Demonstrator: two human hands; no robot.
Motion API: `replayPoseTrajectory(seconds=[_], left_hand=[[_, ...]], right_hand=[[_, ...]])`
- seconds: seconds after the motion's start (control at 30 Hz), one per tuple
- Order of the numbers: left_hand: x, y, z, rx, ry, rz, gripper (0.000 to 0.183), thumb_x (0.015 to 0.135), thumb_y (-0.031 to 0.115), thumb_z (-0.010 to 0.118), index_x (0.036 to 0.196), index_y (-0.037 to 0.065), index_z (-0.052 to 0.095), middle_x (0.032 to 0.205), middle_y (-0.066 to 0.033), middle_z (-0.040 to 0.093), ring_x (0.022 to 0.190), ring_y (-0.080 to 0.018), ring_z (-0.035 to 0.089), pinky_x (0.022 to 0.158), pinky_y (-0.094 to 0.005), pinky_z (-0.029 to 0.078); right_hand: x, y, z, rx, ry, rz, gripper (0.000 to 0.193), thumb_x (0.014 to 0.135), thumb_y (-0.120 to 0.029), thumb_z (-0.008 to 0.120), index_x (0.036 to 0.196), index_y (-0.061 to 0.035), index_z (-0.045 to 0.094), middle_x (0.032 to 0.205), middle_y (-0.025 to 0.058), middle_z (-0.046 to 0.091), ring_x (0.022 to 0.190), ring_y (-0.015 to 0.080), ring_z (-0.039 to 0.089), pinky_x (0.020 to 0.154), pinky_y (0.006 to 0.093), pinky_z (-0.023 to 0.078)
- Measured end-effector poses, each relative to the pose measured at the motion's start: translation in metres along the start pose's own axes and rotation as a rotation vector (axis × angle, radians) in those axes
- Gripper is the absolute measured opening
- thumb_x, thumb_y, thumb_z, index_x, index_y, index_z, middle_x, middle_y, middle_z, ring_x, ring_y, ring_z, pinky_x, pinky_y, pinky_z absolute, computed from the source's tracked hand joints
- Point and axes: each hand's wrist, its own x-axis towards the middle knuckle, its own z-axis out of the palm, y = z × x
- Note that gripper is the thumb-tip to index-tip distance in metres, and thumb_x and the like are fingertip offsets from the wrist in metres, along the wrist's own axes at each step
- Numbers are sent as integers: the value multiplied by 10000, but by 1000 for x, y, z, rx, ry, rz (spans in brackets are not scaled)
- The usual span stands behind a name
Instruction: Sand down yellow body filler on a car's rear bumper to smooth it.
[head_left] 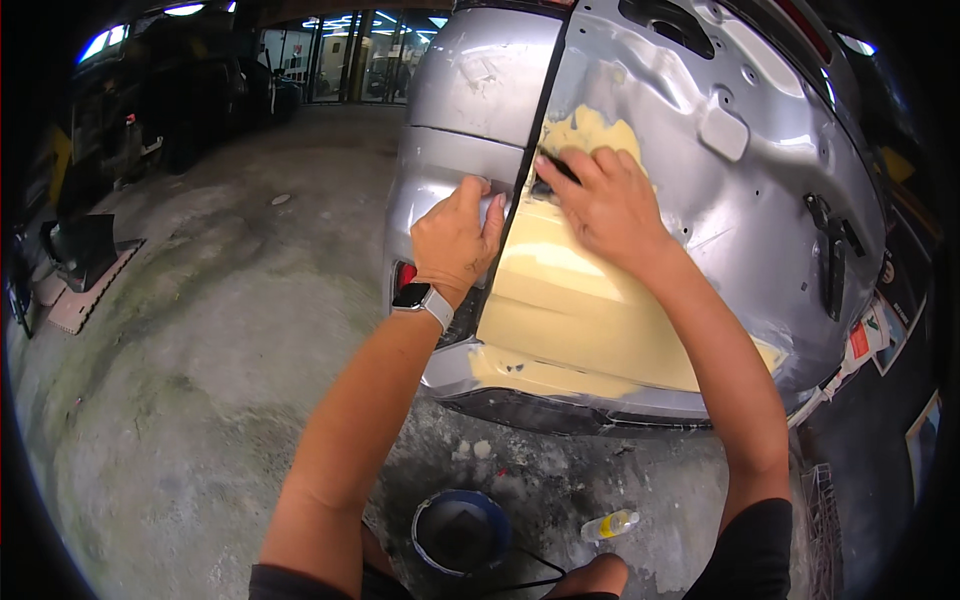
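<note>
My right hand [612, 205] presses a small piece of black sandpaper [562, 166] against the upper part of a cream filler patch [560, 270]. Its fingers are closed round the sandpaper, and most of the piece is hidden under them. The patch covers the lower left of a silver car panel [690, 200], beside a dark gap. Across that gap, my left hand [455, 235] rests on the silver bumper corner [465, 160], its fingers bent and the thumb apart. I see nothing in it. A watch with a pale strap is on my left wrist.
Below the car, a dark bucket [420, 548] with a blue inside and a clear bottle with a yellow label [610, 525] are on the stained concrete floor [250, 340]. A black part [85, 250] stands far left. Leaning boards and a white container [862, 340] line the right side.
</note>
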Motion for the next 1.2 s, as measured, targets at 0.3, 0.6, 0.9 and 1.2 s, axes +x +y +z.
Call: replayPoseTrajectory(seconds=[0.3,0.6,0.9,1.2], left_hand=[[1,0,-2,-1,-59,6,211,995,307,704,1058,117,638,851,-108,745,711,-345,717,606,-449,538],[1,-3,-5,-7,-90,17,215,987,306,704,1062,115,640,902,-106,755,761,-349,730,639,-445,558],[6,-1,-6,3,-119,4,227,995,326,682,1060,114,637,907,-101,754,759,-357,726,643,-457,560],[6,-4,-5,10,-92,9,226,978,322,699,1065,120,646,902,-104,757,761,-357,726,643,-460,559]], right_hand=[[-3,1,0,65,16,-17,431,848,-147,690,1275,-114,742,1114,1,634,1005,208,557,881,362,441],[-4,-6,-2,186,-64,-38,432,855,-135,678,1282,-102,738,1065,-1,623,992,193,553,863,354,442],[2,1,-4,36,-55,-85,445,843,-138,701,1283,-93,746,1052,-1,623,978,206,551,848,359,443],[8,5,-7,-104,-69,-121,411,900,-159,672,1300,-93,737,1049,-5,624,964,203,548,849,358,437]])
